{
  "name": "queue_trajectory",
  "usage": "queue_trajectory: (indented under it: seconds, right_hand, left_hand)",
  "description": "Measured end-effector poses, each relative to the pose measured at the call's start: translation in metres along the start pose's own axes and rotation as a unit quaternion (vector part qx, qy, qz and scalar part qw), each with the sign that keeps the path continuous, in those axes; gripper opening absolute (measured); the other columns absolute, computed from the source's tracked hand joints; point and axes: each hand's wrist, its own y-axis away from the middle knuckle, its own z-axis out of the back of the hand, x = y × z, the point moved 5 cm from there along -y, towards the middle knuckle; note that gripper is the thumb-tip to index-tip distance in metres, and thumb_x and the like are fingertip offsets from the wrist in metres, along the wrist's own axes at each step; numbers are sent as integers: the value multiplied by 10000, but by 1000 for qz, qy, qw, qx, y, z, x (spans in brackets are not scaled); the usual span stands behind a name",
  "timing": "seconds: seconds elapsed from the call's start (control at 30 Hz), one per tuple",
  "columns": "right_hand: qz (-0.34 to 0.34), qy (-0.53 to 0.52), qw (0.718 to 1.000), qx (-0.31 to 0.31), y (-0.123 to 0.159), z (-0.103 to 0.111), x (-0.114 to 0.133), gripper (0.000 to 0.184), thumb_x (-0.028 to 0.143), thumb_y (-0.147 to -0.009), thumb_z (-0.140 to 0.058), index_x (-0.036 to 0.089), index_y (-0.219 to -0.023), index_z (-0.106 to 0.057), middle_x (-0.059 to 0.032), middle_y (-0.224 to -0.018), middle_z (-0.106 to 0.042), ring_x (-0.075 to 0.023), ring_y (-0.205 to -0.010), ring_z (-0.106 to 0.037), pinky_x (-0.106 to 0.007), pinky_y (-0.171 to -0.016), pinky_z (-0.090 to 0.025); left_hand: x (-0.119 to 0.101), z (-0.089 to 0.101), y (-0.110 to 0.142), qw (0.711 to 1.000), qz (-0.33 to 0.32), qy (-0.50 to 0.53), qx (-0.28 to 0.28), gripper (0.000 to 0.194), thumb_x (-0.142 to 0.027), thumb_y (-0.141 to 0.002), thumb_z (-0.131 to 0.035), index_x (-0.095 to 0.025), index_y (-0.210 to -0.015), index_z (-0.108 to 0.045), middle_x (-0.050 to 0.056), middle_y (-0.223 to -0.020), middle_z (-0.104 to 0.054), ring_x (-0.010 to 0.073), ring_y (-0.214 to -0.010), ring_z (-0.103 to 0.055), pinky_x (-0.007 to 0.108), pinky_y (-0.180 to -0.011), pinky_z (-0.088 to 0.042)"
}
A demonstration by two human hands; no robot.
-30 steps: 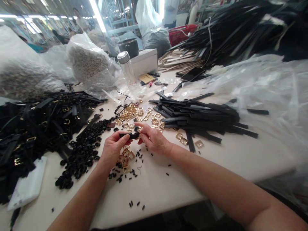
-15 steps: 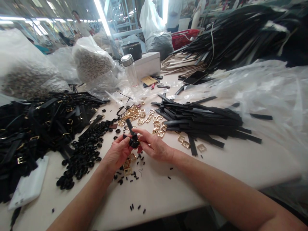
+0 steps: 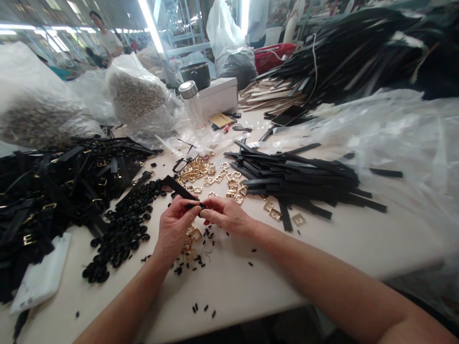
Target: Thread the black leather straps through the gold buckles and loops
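Note:
A short black strap (image 3: 179,188) runs up and to the left out of my closed fingers. My left hand (image 3: 177,222) pinches it from the left, thumb on top. From the right, my right hand (image 3: 225,215) grips the same strap near its lower end, with the fingertips of both hands almost meeting. What lies between the fingertips is mostly hidden. Gold buckles (image 3: 197,169) are heaped just beyond my hands, and a few more gold buckles (image 3: 190,243) lie under them. Small black cylindrical pieces (image 3: 208,234) are scattered close by on the table.
Black round pieces (image 3: 122,234) and buckled black straps (image 3: 53,196) pile up at left, near a white box-like object (image 3: 43,277). Loose black strips (image 3: 301,179) lie at right beside plastic sheeting (image 3: 394,129). A glass bottle (image 3: 193,105) stands behind; a person (image 3: 107,40) is farther back.
The strap has swung from nearly upright to leaning left, and the dark loop at my fingertips no longer shows. My hands have turned slightly around it. The person in the background has shifted left.

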Motion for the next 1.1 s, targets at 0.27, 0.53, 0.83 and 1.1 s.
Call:
queue_trajectory:
  seconds: [0.27, 0.53, 0.83, 1.1]
  right_hand:
    - [21, 25, 999, 12, 3, 1, 2, 268, 409, -879, -592, 153, -946, -635, -2, -795, -628, -108, -665, -644, -226, -631, -525]
    - [-35, -72, 997, 9, 5, 3, 8, 190, 323, -854, -615, 143, -911, -638, -18, -821, -672, -76, -612, -638, -175, -574, -516]
    - [-74, -47, 994, 63, 6, 0, 10, 89, 203, -761, -569, 136, -790, -618, 4, -700, -645, -72, -518, -607, -162, -491, -495]
    - [-89, -34, 990, 107, 9, -2, 17, 120, 170, -747, -531, 136, -808, -630, 10, -718, -658, -69, -527, -609, -160, -511, -492]
  left_hand:
    - [1, -6, 1, 999, 28, 19, 14, 86, -263, -773, -753, -207, -837, -738, 14, -946, -666, 150, -905, -633, 249, -831, -506]
    - [-2, 12, -9, 991, 95, 91, -13, 254, -236, -714, -796, -223, -957, -723, 13, -921, -730, 143, -818, -676, 234, -743, -537]
    - [-13, 7, -1, 983, 60, -48, 166, 315, -180, -700, -803, -195, -1011, -755, 75, -969, -734, 204, -840, -678, 288, -772, -554]
    - [-17, 4, 0, 979, 57, -37, 192, 223, -133, -700, -786, -184, -914, -750, 62, -920, -666, 190, -819, -651, 265, -723, -552]
